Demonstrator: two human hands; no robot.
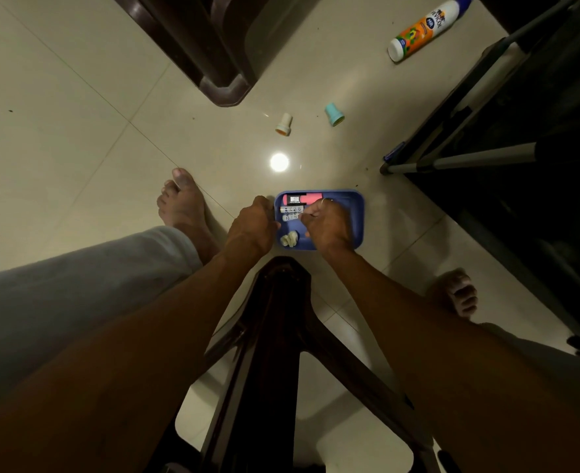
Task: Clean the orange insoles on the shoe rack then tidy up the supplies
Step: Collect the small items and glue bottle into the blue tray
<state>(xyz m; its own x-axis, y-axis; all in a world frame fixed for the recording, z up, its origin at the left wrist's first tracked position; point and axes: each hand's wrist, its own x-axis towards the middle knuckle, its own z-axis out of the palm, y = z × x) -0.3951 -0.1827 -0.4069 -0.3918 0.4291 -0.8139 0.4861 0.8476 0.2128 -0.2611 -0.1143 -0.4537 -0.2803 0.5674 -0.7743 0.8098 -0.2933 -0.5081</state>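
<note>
The orange insoles are not in view. What shows is the supplies: a blue tray (353, 216) stands on the floor (77, 131), just in front of the person's dark brown plastic chair (281, 319). It holds a pink tube (310, 198) with a black label at its 12 o'clock edge, some small white packets (290, 209) below that, and a crumpled white wad (289, 239) at 7 o'clock.

The left hand (252, 227) has its fingers curled over the tray's rim at 9 o'clock, probably to keep the tray from sliding. The right hand (326, 227) is above the tray with its fingers bent together, the tips by the packets. If they pinch one, I cannot tell. It looks like the tidying step, with things being arranged in the tray.

Some supplies lie loose. A white cap (284, 123) with an orange end is at 12 o'clock from the tray, a teal cap (334, 114) is near it, and an orange-and-white glue bottle (425, 29) lies on its side far at 1 o'clock.

At 2 o'clock stands a dark rack (469, 158) with metal bars, likely the shoe rack. The floor is glossy pale tile and mirrors one lamp. The room is dim.
</note>
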